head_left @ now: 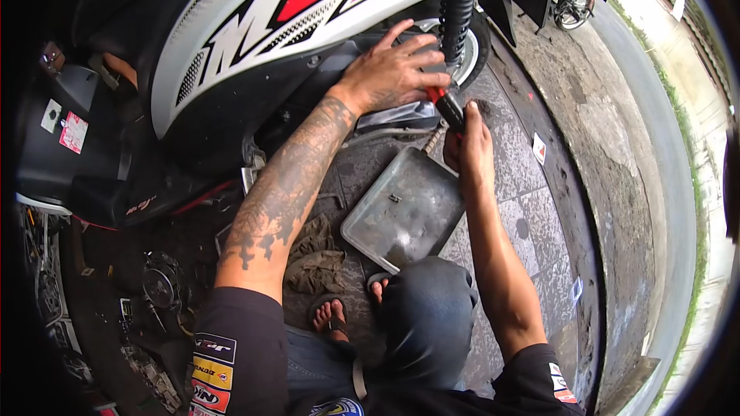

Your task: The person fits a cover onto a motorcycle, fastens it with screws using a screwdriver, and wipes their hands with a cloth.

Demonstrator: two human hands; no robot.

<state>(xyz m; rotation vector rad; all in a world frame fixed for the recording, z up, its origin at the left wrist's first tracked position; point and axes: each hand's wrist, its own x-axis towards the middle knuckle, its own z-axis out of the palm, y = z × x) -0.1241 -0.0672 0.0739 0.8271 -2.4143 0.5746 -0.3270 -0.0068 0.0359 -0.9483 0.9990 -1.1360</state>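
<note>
A scooter (254, 38) with white, red and black body panels fills the upper left of the head view. My left hand (393, 71) is stretched over its lower side near the rear shock absorber (458, 23), fingers spread. Its fingertips are close to the red end of a screwdriver (449, 110) with a black and red handle; whether they touch it I cannot tell. My right hand (473, 150) is closed around the lower part of that handle. The screwdriver's tip is hidden behind my left hand and the scooter parts.
Below the hands, a grey metal tray (408, 204) lies on the tiled floor, a small dark piece in it. A crumpled brown rag (316, 258) is beside my feet. Removed parts (160, 285) and tools lie at left. Another motorcycle (574, 0) stands at upper right, near the road.
</note>
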